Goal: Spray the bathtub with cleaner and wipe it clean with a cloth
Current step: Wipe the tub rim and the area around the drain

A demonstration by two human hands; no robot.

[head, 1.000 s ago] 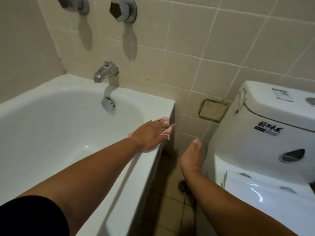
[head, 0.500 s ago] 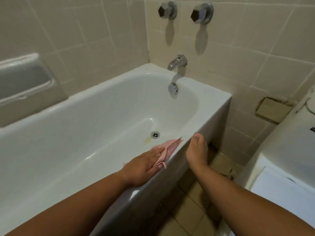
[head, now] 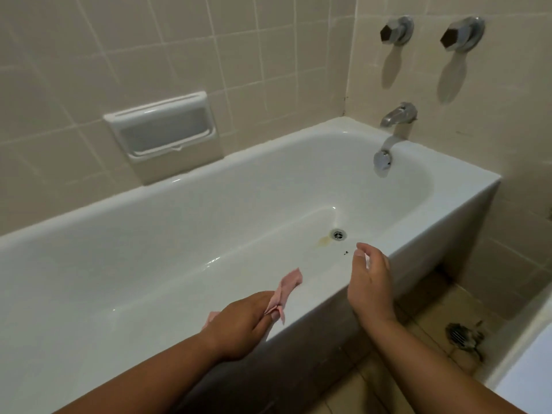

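Crumpled pink cloth (head: 286,291) — gripped over the near rim of the white bathtub (head: 313,306).

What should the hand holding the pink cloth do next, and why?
Probably the left hand should reach down into the bathtub and rub the pink cloth over the yellowish stain beside the drain. The hand grips the cloth up by the near rim, while the stain and a few dark specks sit on the tub floor. The right hand holds nothing.

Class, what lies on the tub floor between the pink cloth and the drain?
Head view: a yellowish stain beside the drain; the rest of the bathtub floor toward the cloth is bare.
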